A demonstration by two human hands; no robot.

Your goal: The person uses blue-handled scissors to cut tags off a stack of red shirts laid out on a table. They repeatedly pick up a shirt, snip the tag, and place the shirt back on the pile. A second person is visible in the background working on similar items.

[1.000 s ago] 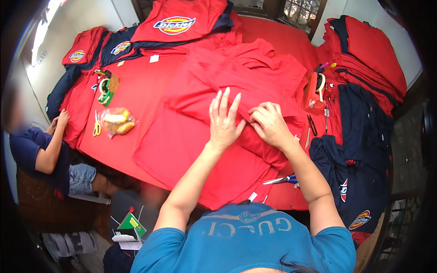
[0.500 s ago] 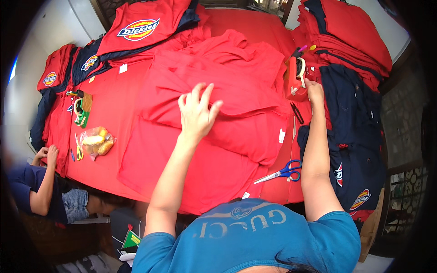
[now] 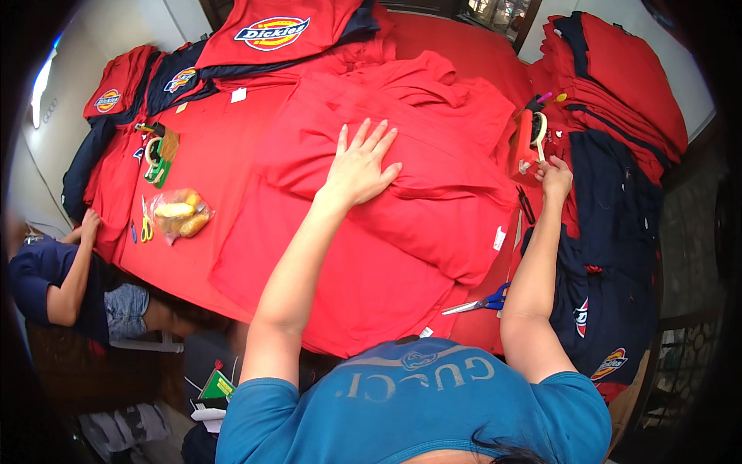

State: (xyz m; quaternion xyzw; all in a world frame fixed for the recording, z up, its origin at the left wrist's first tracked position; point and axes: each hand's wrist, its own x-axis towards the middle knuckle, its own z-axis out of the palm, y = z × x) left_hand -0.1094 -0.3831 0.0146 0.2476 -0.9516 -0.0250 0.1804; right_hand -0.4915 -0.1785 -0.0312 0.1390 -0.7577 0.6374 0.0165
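1. Cloth of plain bright red [image 3: 444, 182] lies in loose, creased folds over the middle of the red-covered desk [image 3: 185, 259], directly in front of the wearer I am following remotely. A small white rectangular tag [image 3: 499, 238] shows at its right edge.
2. Left hand [image 3: 357, 174]: I read it as wide, palm down on the folded cloth, fingers spread and pointing away from the wearer.
3. Right hand [image 3: 555, 179]: narrow, fingers drawn in, fingertips at the lower end of the cream tape roll [image 3: 540, 124] on the red tape dispenser [image 3: 525, 143]. From my end I cannot tell whether a strip is pinched.
4. Near the right forearm I log black metal snips [image 3: 526, 207] just below the dispenser and blue-handled scissors with silver blades [image 3: 495, 298] at the near edge of the desk.
5. Left part of the desk: green tape dispenser [image 3: 160, 172], yellow-handled scissors [image 3: 147, 230], and beside these a clear plastic bag of yellow-brown oblong pieces [image 3: 182, 213].
6. Right side: stack of folded red and navy garments [image 3: 638, 85], with navy garments [image 3: 614, 201] nearer the wearer.
7. Far left: I note a co-worker in a navy shirt [image 3: 42, 267], one hand at a hanging red garment [image 3: 116, 197].
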